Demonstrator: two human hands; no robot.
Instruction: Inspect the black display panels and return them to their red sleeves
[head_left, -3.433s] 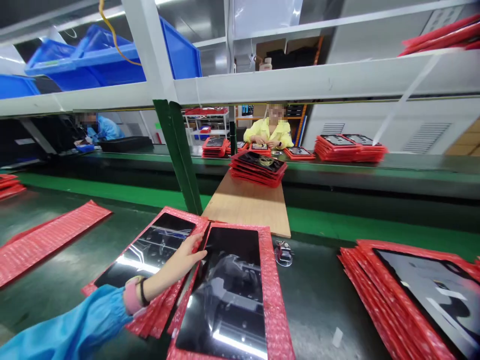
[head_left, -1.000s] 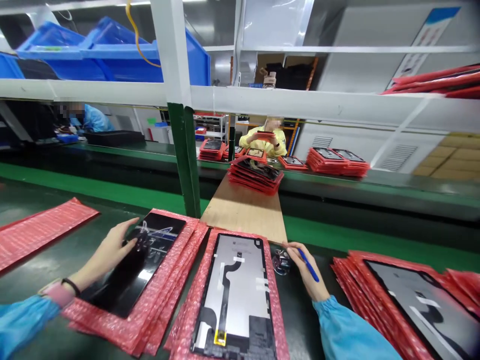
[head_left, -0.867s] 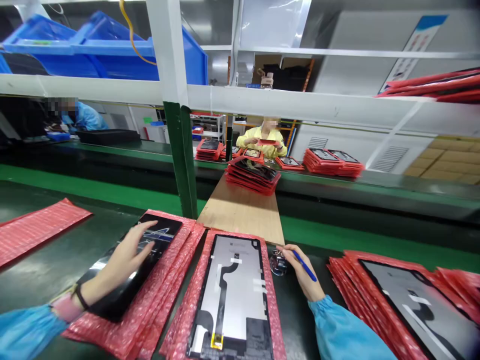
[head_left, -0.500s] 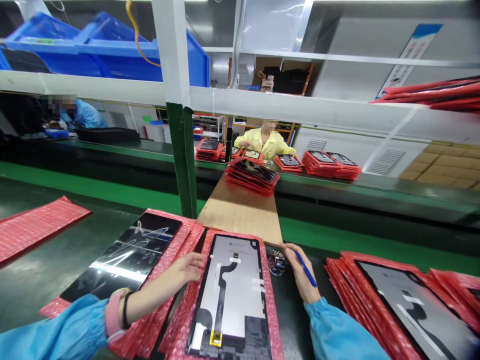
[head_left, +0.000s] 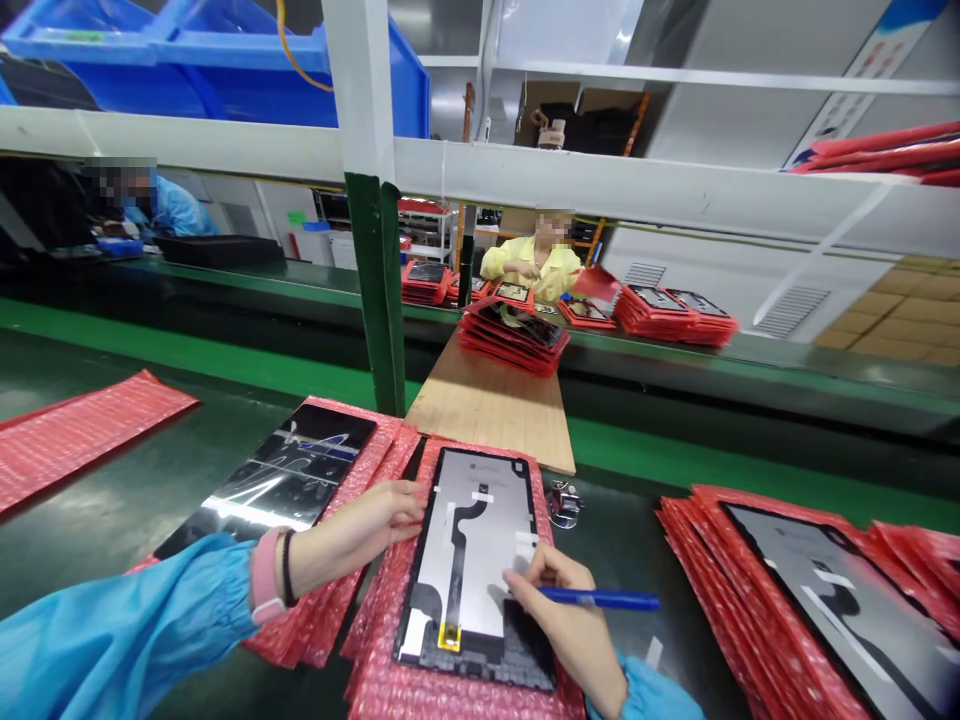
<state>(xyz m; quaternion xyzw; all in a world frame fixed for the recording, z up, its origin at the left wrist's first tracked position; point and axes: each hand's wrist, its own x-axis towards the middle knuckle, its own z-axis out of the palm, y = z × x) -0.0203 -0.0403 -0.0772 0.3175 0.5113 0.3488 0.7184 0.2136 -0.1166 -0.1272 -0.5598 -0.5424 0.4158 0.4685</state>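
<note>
In front of me a tablet display panel (head_left: 480,560) lies back side up on red bubble wrap (head_left: 375,640), showing a silver back, a dark flex cable and white tape tabs. My left hand (head_left: 390,515), fingers loosely bent and holding nothing, rests at the panel's left edge. A blue pen (head_left: 600,598) is tucked in my right hand (head_left: 559,610); its thumb and fingertips are over the panel's right part, beside the white tabs. Whether they pinch a tab I cannot tell. Left of it lies a glossy black panel (head_left: 281,475) with writing on it.
A small tape dispenser (head_left: 564,503) stands right of the panel. More wrapped panels (head_left: 832,590) are stacked at the right. A wooden board (head_left: 495,405) bridges to the far bench, carrying a stack (head_left: 514,335). A green post (head_left: 379,300) rises ahead. A person in yellow (head_left: 536,265) works opposite.
My right hand has moved from beside the tape dispenser onto the panel's right side, the pen still in it. My left hand stays at the left edge. The view has shifted slightly.
</note>
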